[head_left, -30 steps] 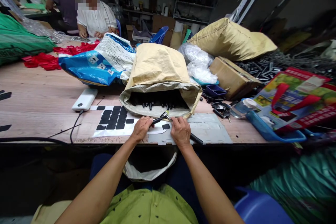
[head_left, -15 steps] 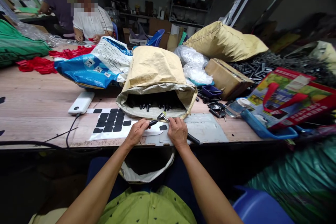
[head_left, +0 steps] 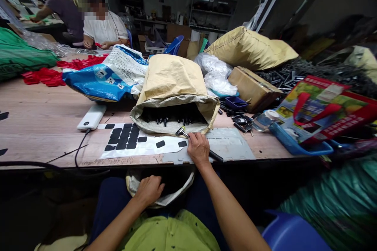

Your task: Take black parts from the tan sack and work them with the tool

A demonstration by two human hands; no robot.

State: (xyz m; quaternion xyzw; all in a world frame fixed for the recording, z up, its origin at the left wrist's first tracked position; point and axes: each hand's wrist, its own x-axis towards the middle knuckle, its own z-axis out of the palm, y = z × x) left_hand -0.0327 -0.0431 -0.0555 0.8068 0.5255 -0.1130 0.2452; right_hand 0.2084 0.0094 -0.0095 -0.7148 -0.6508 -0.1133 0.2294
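My right hand (head_left: 198, 148) is closed around a small hammer (head_left: 216, 155), its metal head lying by the mouth of a paper sack (head_left: 173, 76) on the table. Short black tubular pieces (head_left: 184, 120) show inside that sack's opening. Below the table edge, my left hand (head_left: 149, 189) is over the mouth of a second sack (head_left: 176, 196) at my lap. Its fingertips are partly apart, and I see nothing between them against the dark interior. A white sheet with black rounded-square pads (head_left: 123, 136) lies to the left of the hammer.
A white power bank (head_left: 92, 117) with a cable is at left, near a blue-and-white bag (head_left: 108, 74). On the right are a clear jar (head_left: 265, 119), a blue tray (head_left: 287, 141) and a printed shopping bag (head_left: 321, 106). Two people sit across the table at far left.
My left hand has moved down from the table to the lap sack; the black piece it held is out of sight. My right hand stays on the hammer. A loose black pad on the sheet is uncovered.
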